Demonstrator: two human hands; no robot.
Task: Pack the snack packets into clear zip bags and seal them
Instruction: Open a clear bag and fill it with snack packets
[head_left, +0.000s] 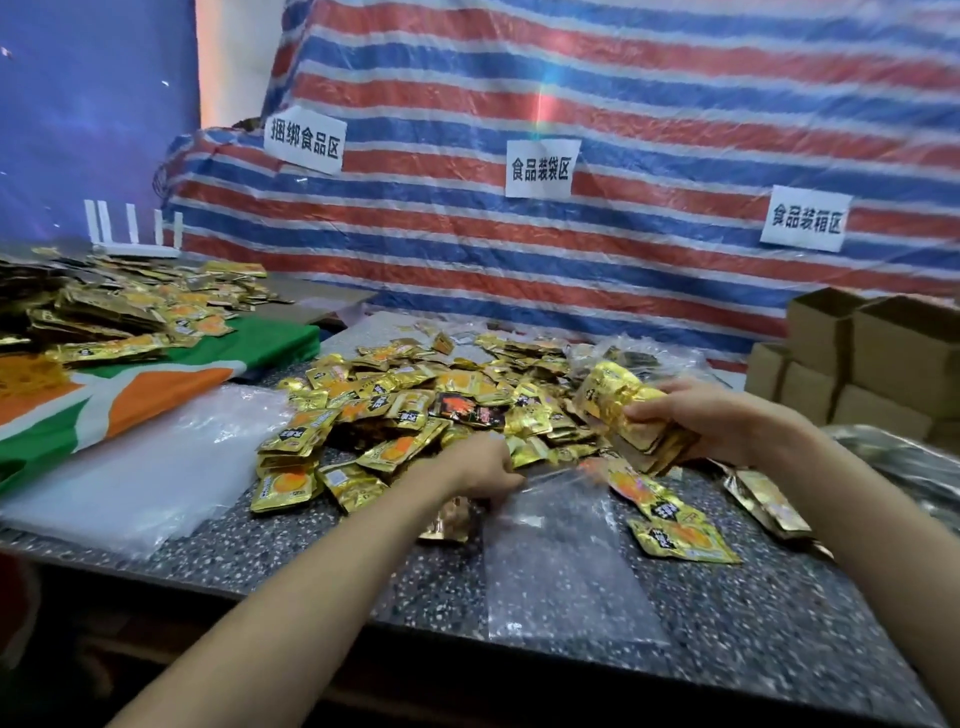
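Speckled countertop (727, 649) nearest. Big heap of gold snack packets (415, 395) mid-table. Clear zip bag (561, 561) lies flat before the heap, left hand (483, 467) pinching its far edge. Right hand (717, 421) grips a packet stack (623, 410) just beyond the bag.

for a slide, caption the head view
Gold snack packets stacked in the right hand, left hand holding a clear zip bag

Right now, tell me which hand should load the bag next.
The right hand: it grips a stack of gold packets just beyond the clear zip bag, whose mouth the left hand holds.
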